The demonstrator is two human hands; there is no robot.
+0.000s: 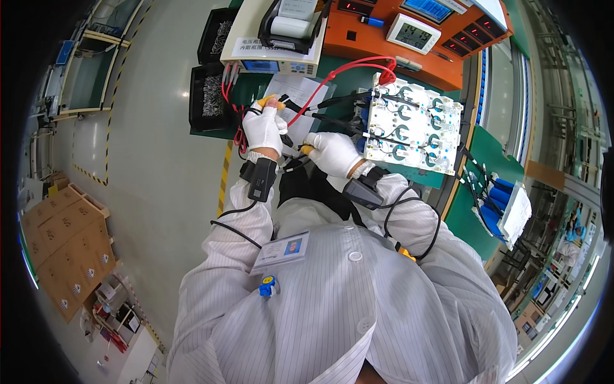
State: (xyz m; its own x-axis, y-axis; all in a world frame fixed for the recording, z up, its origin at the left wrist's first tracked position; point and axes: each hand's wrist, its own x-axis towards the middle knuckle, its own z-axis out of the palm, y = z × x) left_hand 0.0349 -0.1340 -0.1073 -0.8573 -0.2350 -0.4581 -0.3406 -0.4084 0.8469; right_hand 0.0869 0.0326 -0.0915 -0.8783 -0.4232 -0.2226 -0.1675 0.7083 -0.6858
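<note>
My left hand (262, 129), in a white glove with yellow fingertips, is closed in a pinch at the end of a black cable (291, 104). Red test leads (240, 131) hang beside it. My right hand (334, 153), gloved alike, is closed just to the right, its fingertips together near a thin dark wire; what they hold is hidden. Right of it lies a battery pack (414, 123) with a white top plate, blue cells at its side and black cables running toward my hands. A red lead (348, 66) arches onto the pack's upper left corner.
Behind my hands stand a beige bench meter (261, 66) with a label printer (293, 27) on top, and an orange instrument (384, 51) bearing a white digital clock (414, 33). Black bins (208, 96) of metal parts sit left. Another blue-celled pack (505, 208) is at right.
</note>
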